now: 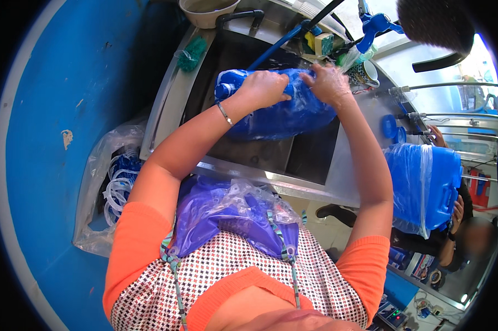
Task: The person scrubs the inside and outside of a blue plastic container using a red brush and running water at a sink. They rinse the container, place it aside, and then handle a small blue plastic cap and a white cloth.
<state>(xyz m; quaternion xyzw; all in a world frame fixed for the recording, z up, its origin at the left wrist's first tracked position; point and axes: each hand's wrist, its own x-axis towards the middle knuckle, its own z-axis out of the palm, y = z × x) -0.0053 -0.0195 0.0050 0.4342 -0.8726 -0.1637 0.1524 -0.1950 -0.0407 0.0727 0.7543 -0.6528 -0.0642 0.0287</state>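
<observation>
A wet blue plastic jug (pixel 282 118) lies on its side across the dark sink basin (pixel 249 154), its cap end toward the left. My left hand (pixel 263 90), with a bracelet at the wrist, is closed on the jug's upper side, around what looks like its handle. On the jug's right end rests my right hand (pixel 327 85), wet, with thumb and fingers apart. Clear water streams down beside it from a blue-handled tap (pixel 377 26). The jug's underside is hidden.
A green scrubbing pad (pixel 191 53) sits on the sink's left ledge, below a bowl (pixel 209 12). A patterned mug (pixel 365 74) stands right of the tap. Another person holds a plastic-wrapped blue jug (pixel 425 185) at right. A bag of plastic handles (pixel 119 187) is at left.
</observation>
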